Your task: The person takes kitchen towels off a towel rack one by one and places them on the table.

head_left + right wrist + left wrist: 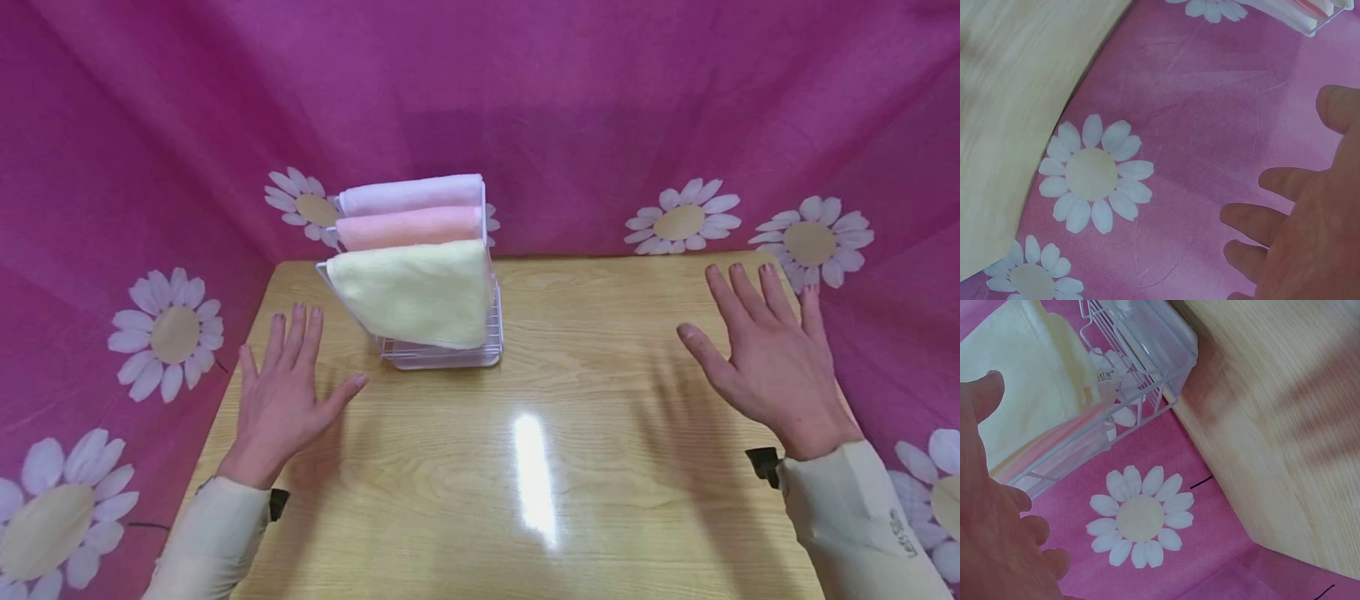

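Note:
A white wire rack (497, 321) with a tray base (442, 360) stands at the back left of the wooden table. Three folded cloths hang over its bars: a yellow one (412, 292) in front, a pink one (408, 228) behind it, and a pale lilac one (411, 197) at the rear. My left hand (283, 400) hovers left of the rack with fingers straight and thumb spread, apart from it. Over the table's right side, my right hand (772, 358) is held with fingers spread, holding nothing. In the left wrist view, the yellow cloth (1029, 375) appears beyond the thumb.
Magenta curtains (555, 125) printed with white daisies surround the table (600, 500) at the back and both sides. A bright light reflection (535, 479) lies on the table's middle. Dark straps or mounts sit at both sleeve cuffs.

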A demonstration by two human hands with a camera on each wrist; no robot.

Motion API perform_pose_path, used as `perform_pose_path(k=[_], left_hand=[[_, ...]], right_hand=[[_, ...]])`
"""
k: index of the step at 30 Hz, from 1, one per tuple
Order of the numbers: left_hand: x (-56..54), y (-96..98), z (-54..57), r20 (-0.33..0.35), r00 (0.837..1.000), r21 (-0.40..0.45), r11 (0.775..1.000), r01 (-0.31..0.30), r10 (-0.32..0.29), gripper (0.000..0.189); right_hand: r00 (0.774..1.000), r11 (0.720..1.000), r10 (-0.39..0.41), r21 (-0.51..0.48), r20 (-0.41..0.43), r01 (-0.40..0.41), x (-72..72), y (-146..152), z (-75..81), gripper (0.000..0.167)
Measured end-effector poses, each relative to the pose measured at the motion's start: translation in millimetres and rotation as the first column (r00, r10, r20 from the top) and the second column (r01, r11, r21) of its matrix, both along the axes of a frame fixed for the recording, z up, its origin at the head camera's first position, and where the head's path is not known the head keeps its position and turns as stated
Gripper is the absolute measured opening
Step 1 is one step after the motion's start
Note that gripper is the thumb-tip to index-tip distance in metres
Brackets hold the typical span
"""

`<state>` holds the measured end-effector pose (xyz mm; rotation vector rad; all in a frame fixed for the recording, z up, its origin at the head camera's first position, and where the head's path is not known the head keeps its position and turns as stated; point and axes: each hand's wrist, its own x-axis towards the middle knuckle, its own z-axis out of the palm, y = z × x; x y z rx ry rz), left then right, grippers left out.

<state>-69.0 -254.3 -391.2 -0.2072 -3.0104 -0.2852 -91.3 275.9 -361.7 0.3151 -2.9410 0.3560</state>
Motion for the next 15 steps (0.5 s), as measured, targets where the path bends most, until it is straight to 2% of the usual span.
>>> perform_pose_path(k=[7,15], left_hand=[[2.7,2.2,-1.9,0.007,1.000,-0.010,1.000,0.004,-0.004,0.102],[6.3,-0.7,1.1,0.009,1.000,0.011,1.000,-0.029,0.029,0.103]], right_hand=[[1.000,1.000,0.011,-0.002,0.029,-0.011,1.2,-0.2,-0.1,0.077],[0.999,0.999,0.036,-0.003,0.024,-0.036,-3.9,-6.9,1.5,0.076]])
